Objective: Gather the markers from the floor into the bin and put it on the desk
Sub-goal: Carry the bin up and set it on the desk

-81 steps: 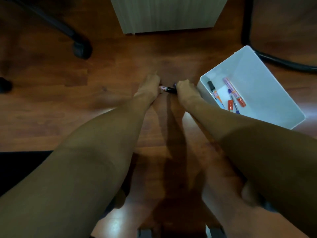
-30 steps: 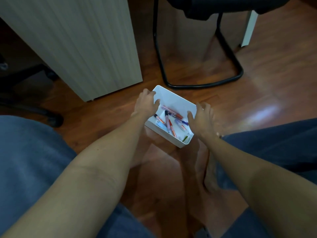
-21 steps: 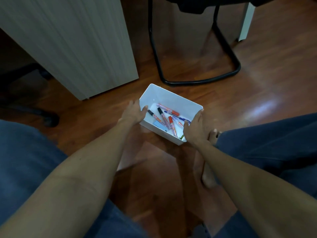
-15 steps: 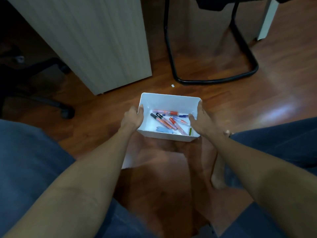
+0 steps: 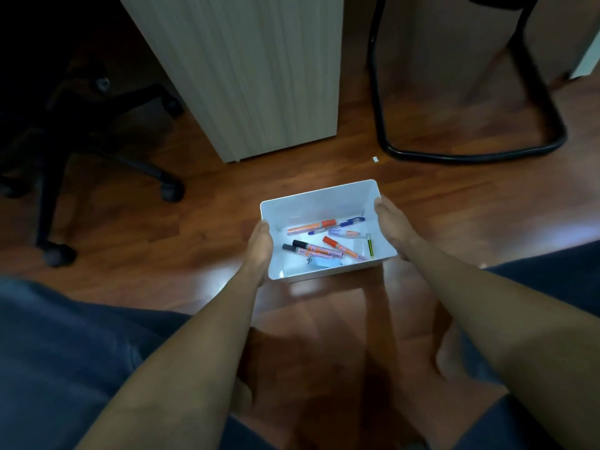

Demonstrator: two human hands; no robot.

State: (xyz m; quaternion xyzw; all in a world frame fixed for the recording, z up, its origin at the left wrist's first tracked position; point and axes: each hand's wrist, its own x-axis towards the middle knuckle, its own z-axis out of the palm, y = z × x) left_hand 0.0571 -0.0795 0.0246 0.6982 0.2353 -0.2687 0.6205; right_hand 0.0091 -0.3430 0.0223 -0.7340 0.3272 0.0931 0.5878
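A reddish wooden floor fills the room, glossy with light patches. A pale cabinet side rises ahead; bare floor lies open around and to the right of the bin. The white bin is held between both hands above the floor: the left hand presses its left wall, the right hand its right wall, thumbs at the rim. The markers lie loose inside. A wheeled chair base stands left, a black sled chair frame right.
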